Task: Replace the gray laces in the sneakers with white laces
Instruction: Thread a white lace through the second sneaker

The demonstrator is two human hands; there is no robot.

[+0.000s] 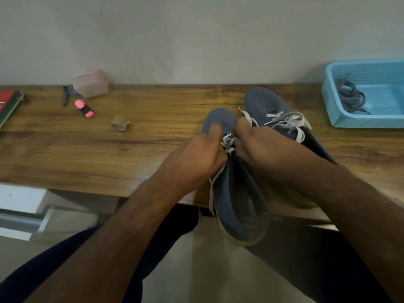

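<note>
Near sneaker overhangs the tabletop edge, white lace partly threaded. Left hand and right hand both curl their fingers round the lace. Second sneaker beside it carries white lacing. Gray laces lie in the blue basket.

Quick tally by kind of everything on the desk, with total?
Sneakers: 2 (near, far)
White laces: 2 (near, far)
Gray lace bundle: 1
Blue basket: 1
Pink highlighter: 1
Pink box: 1
Tape roll: 1
Dark pen: 1
Book: 1
Total: 11
</note>
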